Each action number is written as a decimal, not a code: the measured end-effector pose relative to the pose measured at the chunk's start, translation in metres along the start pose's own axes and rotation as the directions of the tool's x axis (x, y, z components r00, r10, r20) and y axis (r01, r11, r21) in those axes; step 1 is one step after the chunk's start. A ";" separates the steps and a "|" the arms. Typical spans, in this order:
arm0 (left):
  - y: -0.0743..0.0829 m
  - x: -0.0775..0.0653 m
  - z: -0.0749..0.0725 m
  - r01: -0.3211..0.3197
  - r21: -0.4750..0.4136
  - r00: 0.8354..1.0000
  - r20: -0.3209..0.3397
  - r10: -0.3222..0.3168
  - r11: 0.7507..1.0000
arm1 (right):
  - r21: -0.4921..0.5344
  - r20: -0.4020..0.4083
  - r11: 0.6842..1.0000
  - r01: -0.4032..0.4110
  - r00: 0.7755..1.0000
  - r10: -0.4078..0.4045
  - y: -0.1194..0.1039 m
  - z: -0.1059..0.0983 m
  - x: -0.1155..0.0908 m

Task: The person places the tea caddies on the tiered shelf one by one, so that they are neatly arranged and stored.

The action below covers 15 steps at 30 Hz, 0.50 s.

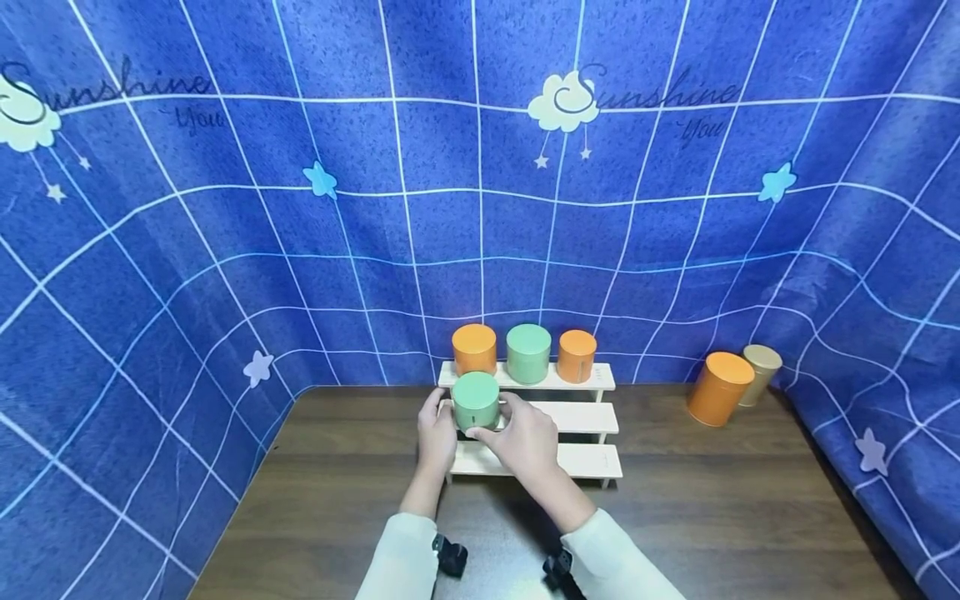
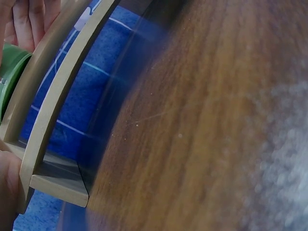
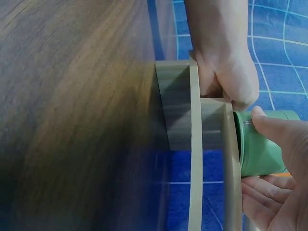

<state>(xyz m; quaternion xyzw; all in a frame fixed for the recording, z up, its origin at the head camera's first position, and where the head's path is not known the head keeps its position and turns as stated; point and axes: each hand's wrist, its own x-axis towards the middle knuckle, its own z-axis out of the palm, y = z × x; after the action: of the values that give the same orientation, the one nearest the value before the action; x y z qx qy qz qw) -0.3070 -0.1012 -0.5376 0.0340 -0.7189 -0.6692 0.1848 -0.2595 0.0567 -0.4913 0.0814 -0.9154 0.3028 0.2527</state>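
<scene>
A green canister with a lid sits upright at the left end of the middle tier of a white three-tier rack. My right hand grips this canister from the right, with the thumb across its front and the fingers on its far side, as the right wrist view shows. At the rack's left end, my left hand is right beside the canister, its fingertips mostly hidden; I cannot tell whether it grips the canister or the rack. On the top tier stand an orange canister, a green one and a smaller orange one.
To the right on the wooden table stand a tall orange canister and, partly behind it, a beige canister. A blue grid-patterned curtain hangs behind the rack and along both sides of the table.
</scene>
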 end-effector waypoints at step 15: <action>0.000 0.001 0.000 -0.013 0.024 1.000 -0.007 0.013 1.000 | -0.023 -0.006 1.000 0.002 1.000 -0.002 -0.001 0.001 0.000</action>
<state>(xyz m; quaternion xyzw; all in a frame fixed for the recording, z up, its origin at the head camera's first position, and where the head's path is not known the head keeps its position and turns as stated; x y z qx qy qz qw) -0.3081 -0.1014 -0.5378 0.0338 -0.7264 -0.6592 0.1913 -0.2591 0.0557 -0.4915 0.0784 -0.9180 0.2921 0.2564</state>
